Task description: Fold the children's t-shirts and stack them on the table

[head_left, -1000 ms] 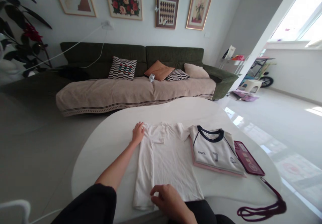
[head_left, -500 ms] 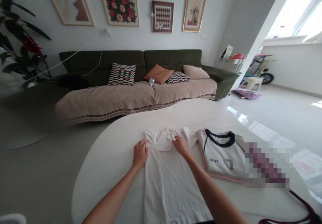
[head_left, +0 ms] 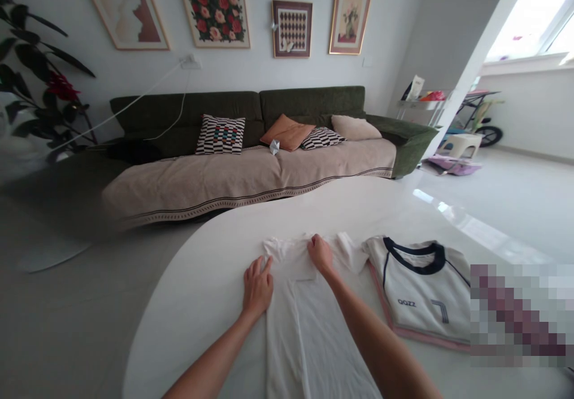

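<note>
A white T-shirt (head_left: 309, 333) lies on the white table (head_left: 206, 291), its left side folded inward. My left hand (head_left: 257, 285) rests flat on the shirt's left edge near the shoulder, fingers stretched out. My right hand (head_left: 320, 254) sits at the collar with its fingers curled into the fabric. To the right lies a folded white jersey (head_left: 426, 294) with a navy collar and the number 7, stacked on a pink garment.
A blurred dark-red object (head_left: 520, 315) lies at the table's right. Behind the table stands a green sofa (head_left: 251, 148) with a beige cover and several cushions. A plant (head_left: 40, 100) is at far left. Glossy floor spreads to the right.
My right hand moved from the shirt's bottom hem up to the collar. My left hand shifted slightly down along the left edge. The view tilted downward and left.
</note>
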The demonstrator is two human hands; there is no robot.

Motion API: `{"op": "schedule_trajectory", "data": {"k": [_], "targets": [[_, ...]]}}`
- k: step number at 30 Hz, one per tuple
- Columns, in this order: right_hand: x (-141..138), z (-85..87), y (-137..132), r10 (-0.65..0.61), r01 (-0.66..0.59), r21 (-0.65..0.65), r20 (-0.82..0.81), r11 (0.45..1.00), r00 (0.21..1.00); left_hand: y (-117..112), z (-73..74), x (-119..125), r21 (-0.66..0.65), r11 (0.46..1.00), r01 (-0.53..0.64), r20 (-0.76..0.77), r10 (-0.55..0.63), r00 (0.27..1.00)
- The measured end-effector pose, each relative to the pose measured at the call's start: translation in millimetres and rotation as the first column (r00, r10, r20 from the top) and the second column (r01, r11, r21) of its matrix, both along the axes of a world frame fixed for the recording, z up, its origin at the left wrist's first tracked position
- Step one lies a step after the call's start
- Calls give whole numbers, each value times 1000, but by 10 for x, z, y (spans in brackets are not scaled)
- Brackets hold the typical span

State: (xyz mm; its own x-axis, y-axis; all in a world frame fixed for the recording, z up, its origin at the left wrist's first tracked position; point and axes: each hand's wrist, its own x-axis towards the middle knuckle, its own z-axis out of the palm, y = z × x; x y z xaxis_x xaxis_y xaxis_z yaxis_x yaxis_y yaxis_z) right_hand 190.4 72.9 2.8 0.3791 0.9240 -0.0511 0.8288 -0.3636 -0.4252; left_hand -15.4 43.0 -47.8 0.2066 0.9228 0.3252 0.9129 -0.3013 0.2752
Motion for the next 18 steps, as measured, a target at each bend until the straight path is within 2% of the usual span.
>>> {"op": "schedule_trajectory", "data": {"k": [4, 7, 11, 14, 18], "targets": [[225, 75, -36, 30, -30, -5, 66, 1000, 997, -4, 10, 15, -2, 1000, -5, -8, 5, 1000], [608, 197, -57, 2, 0, -19, 138, 1000, 990, -17, 31, 26, -3, 1000, -6, -20, 6, 1000], [1074, 266, -98, 5, 23, -144, 187, 989, 982, -42, 71, 41, -12, 1000, -12, -50, 11, 999], [1191, 218, -126, 35, 9, -223, 192, 975, 981, -61, 99, 54, -12, 1000, -27, -70, 26, 997], [1145, 139, -133, 23, 27, -256, 188, 966, 982, -73, 103, 64, -6, 999, -48, -88, 48, 995]]}}
